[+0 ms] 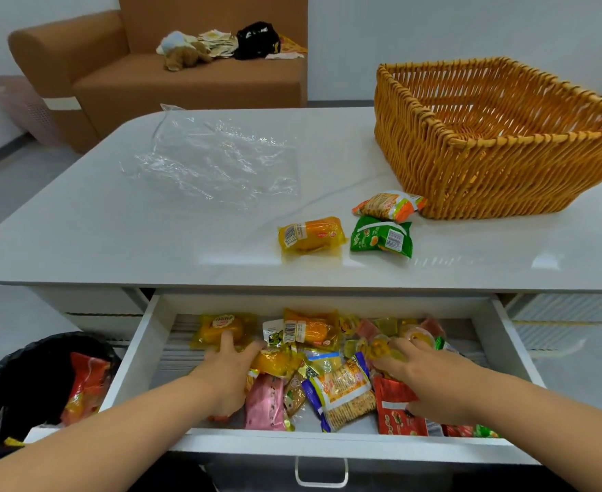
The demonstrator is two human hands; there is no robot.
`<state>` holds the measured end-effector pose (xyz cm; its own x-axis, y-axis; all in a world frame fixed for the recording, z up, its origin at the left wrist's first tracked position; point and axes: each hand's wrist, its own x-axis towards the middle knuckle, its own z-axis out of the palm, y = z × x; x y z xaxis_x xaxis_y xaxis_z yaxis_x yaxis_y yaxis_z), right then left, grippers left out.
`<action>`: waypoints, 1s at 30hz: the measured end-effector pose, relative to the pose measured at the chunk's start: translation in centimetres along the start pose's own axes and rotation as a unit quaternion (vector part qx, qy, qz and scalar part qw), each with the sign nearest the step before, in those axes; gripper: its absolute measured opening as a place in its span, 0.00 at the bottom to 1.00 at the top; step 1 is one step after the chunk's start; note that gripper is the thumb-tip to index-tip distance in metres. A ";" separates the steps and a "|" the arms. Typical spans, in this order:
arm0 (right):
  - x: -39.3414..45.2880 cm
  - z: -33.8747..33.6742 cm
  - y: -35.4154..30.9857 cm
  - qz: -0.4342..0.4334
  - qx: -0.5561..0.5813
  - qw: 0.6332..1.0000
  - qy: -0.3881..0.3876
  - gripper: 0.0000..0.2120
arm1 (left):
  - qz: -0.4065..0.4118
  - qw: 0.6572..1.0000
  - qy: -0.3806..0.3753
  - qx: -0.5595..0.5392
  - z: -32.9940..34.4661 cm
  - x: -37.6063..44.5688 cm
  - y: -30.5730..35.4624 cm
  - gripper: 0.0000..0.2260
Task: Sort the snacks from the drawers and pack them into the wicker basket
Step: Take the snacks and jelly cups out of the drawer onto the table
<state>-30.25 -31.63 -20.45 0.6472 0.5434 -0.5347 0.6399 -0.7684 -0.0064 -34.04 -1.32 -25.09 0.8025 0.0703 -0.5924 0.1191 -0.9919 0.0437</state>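
Observation:
The white drawer (143,353) stands pulled out, filled with several mixed snack packets. My left hand (226,367) reaches in with forefinger and thumb spread; the forefinger lies on a yellow cake packet (218,328) and the thumb over another yellow packet (276,362). My right hand (423,372) is over the drawer's right side, its fingertips pinching a small yellow snack (381,349). The wicker basket (487,172) stands at the table's back right; no snacks show inside it. In front of it lie a yellow cake packet (310,236), a green packet (381,237) and an orange-green packet (388,205).
A clear plastic bag (218,161) lies flat on the white table (115,221). A black bin bag (37,378) holding wrappers sits at the lower left. A brown sofa (186,79) with a soft toy and clutter stands behind, beside a pink hamper (22,104).

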 end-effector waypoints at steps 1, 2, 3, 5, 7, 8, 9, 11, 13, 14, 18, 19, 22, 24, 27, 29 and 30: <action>0.1 0.0 0.0 0.001 -0.002 1.000 -0.006 0.36 | 0.012 1.000 0.013 -0.003 -0.4 -0.2 0.0 0.35; 0.2 0.1 0.0 0.002 -0.002 1.000 -0.008 0.36 | 0.023 0.999 0.025 -0.007 -0.8 -0.2 0.0 0.33; 0.3 0.2 0.0 0.002 -0.004 1.000 -0.008 0.36 | 0.033 0.999 0.033 -0.009 -1.1 -0.3 0.0 0.32; 0.6 0.5 -0.1 0.001 -0.010 1.000 -0.002 0.36 | 0.045 0.998 0.037 -0.007 -1.8 -0.6 0.0 0.33; 0.8 0.8 -0.1 0.001 -0.015 1.000 0.002 0.35 | 0.050 0.998 0.033 -0.013 -2.6 -1.0 0.0 0.35; 0.8 0.9 -0.1 0.001 -0.015 1.000 0.003 0.34 | 0.052 0.998 0.033 -0.021 -3.1 -1.1 -0.1 0.36; 0.8 1.0 -0.1 0.001 -0.015 1.000 0.002 0.34 | 0.056 0.997 0.034 -0.029 -3.7 -1.4 -0.1 0.36; 0.8 0.9 -0.1 -0.001 -0.013 1.000 0.003 0.34 | 0.069 0.996 0.044 -0.045 -5.0 -1.9 0.0 0.35; 0.8 0.9 0.0 -0.003 -0.014 1.000 0.005 0.33 | 0.086 0.993 0.061 -0.061 -6.5 -2.6 0.1 0.33; 0.8 0.9 0.0 -0.003 -0.013 1.000 0.006 0.33 | 0.096 0.990 0.068 -0.073 -7.3 -3.1 0.3 0.32; 1.0 1.0 0.1 -0.002 -0.011 1.000 0.002 0.33 | 0.144 0.976 0.072 -0.147 -11.1 -6.2 0.8 0.29; 1.0 0.9 0.1 -0.003 -0.010 1.000 0.000 0.33 | 0.157 0.967 0.074 -0.188 -12.2 -7.2 0.7 0.29; 1.1 0.7 0.2 -0.005 -0.004 1.000 -0.004 0.33 | 0.187 0.935 0.126 -0.274 -16.2 -9.6 -0.2 0.29; 1.1 0.7 0.2 -0.001 -0.001 1.000 -0.014 0.34 | 0.182 0.926 0.194 -0.268 -18.5 -9.9 -0.8 0.28; 1.2 0.5 0.3 0.007 0.008 1.000 -0.020 0.34 | 0.148 0.915 0.327 -0.187 -20.3 -7.7 -0.1 0.30; 1.4 0.5 0.4 0.009 0.009 1.000 -0.023 0.34 | 0.134 0.917 0.355 -0.121 -20.7 -5.6 1.6 0.31; 1.6 0.6 0.5 0.010 0.009 1.000 -0.024 0.34 | 0.139 0.921 0.351 -0.094 -20.7 -4.4 2.6 0.31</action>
<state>-29.18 -31.33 -21.76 0.6387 0.5117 -0.5746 0.6194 -0.7850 -0.0107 -25.22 -1.98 -5.74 0.9899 -0.0661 0.1250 -0.1006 -0.9506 0.2936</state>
